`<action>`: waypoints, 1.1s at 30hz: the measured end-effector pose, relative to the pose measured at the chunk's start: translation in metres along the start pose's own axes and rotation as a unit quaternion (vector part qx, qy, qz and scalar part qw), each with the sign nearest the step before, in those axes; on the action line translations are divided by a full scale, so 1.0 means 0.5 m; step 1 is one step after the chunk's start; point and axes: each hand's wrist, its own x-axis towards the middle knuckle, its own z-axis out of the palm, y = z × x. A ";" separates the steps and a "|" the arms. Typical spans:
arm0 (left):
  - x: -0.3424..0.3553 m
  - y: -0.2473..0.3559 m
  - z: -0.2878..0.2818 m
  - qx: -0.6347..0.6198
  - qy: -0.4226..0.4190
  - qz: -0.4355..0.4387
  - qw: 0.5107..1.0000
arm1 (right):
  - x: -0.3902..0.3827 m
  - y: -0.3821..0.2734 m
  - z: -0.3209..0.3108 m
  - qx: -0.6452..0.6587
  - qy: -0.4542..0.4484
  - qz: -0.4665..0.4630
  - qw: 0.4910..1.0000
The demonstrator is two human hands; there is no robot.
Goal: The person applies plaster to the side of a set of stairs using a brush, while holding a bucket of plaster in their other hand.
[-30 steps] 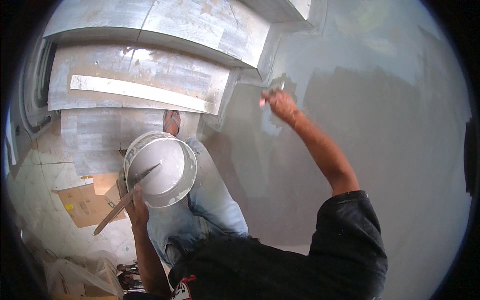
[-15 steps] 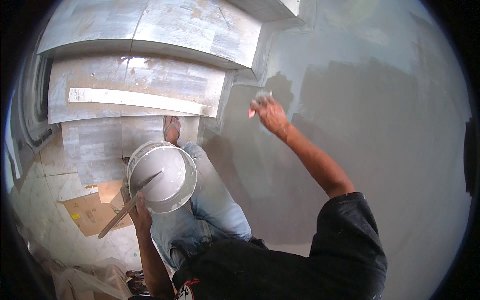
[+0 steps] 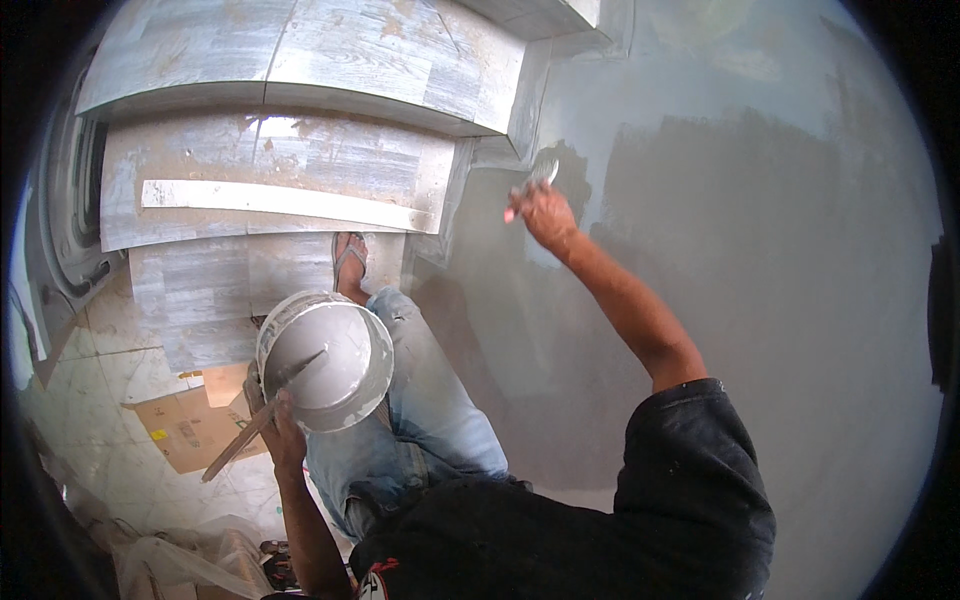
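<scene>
My right hand (image 3: 549, 220) is closed round a paintbrush (image 3: 544, 171), its pale bristles at the grey wall (image 3: 690, 260) beside the stair edge. A pinkish handle end pokes out under the fingers. At the lower left, my left hand (image 3: 282, 428) grips the side of a white bucket (image 3: 380, 385) tilted over my thigh. Light grey paint (image 3: 325, 375) lies inside it. A wooden stick (image 3: 236, 441) leans across the rim by my left fingers, one end in the paint. How the fingers behind the bucket lie is hidden.
Wood-look stair treads (image 3: 350, 160) rise ahead, with a long white strip (image 3: 285, 199) on one. My sandalled foot (image 3: 349, 258) stands on a lower tread. Flattened cardboard (image 3: 195, 425) lies on the tiled floor at left, and clear plastic sheeting (image 3: 195, 560) is bunched near the lower left.
The paintbrush has moved slightly up and to the right along the wall, its bristles now pointing more upward. My left hand still holds the bucket in nearly the same place.
</scene>
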 end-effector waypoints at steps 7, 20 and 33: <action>-0.002 0.027 -0.002 -0.013 -0.045 0.006 0.999 | -0.009 -0.013 -0.123 0.118 0.058 0.067 0.989; -0.003 0.023 0.007 -0.028 -0.033 -0.017 0.999 | 0.027 0.117 -0.102 0.316 0.333 0.220 0.861; -0.012 -0.011 0.005 -0.022 -0.012 -0.009 1.000 | 0.056 0.088 -0.061 0.316 0.281 0.217 0.880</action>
